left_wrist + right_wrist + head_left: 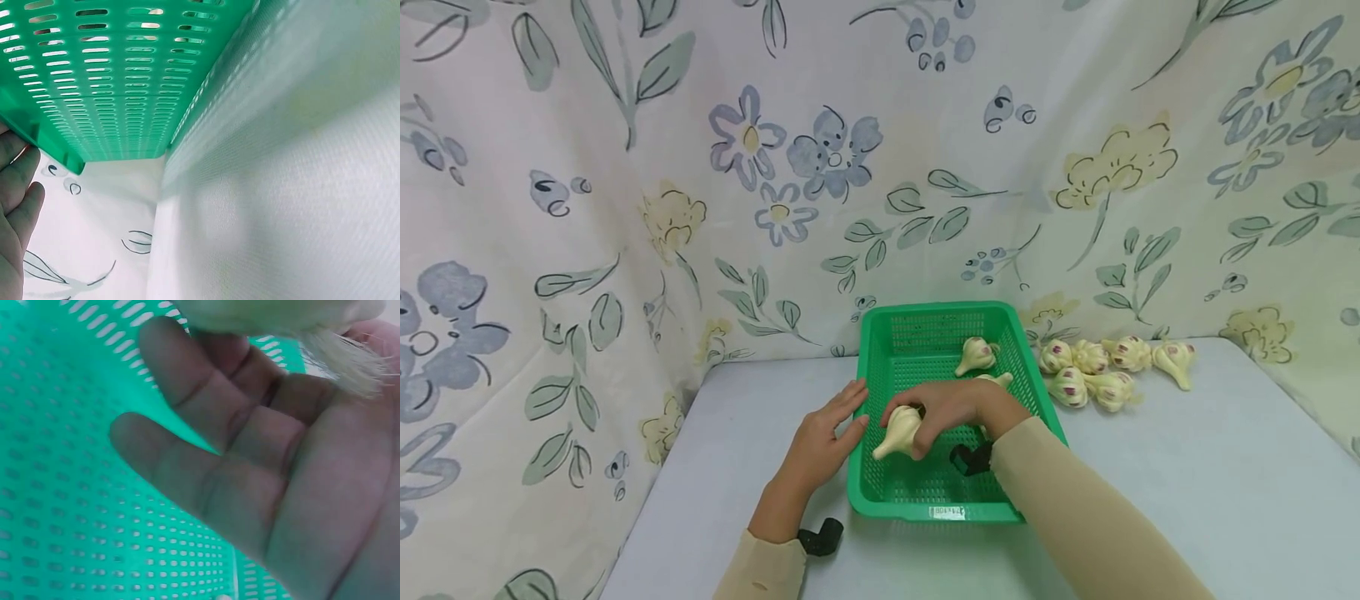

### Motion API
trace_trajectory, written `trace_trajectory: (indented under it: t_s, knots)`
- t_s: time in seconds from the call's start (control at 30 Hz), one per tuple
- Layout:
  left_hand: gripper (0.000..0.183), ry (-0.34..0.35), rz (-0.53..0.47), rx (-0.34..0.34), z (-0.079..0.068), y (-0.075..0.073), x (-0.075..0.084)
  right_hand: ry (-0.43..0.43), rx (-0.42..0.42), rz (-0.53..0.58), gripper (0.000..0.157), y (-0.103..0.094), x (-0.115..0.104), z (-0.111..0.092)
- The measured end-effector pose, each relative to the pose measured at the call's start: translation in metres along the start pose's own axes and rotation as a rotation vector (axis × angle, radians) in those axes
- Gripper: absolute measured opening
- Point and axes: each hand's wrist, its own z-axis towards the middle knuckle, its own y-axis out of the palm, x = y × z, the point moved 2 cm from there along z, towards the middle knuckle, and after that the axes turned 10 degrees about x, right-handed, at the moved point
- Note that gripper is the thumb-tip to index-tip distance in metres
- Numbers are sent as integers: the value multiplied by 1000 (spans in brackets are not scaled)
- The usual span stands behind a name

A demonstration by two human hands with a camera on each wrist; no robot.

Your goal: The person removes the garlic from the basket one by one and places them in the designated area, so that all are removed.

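Observation:
A green plastic basket (940, 508) with slotted walls stands on the white table. Over its left half, my right hand (951, 408) grips a garlic bulb (901, 431) between thumb and fingers, its stem toward the lower left. In the right wrist view the bulb's pale roots (347, 359) show beside the palm. My left hand (826, 442) rests against the left rim with its fingers extended; the left wrist view shows its fingers (22, 178) at the rim. Inside the basket lies another garlic bulb (977, 356), and one more is partly hidden behind the right hand.
Several garlic bulbs (1070, 387) lie grouped on the table (1187, 475), right of the basket. A floral cloth (895, 150) hangs behind and along the sides. Each wrist carries a small black camera mount (822, 537).

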Motion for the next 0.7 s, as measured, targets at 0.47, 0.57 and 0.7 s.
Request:
trace_trajectory:
  t_s: [0.47,0.57,0.7]
  knots:
    - [44,19,-4,20,-1,1,-1,-33,140,106,59,-14,-2,-9]
    - [44,14,-3,22,-1,1,0,-49,174,114,57,-15,-2,-9]
    - [45,6,-1,19,0,1,0,-45,201,123,54,-16,-3,-8]
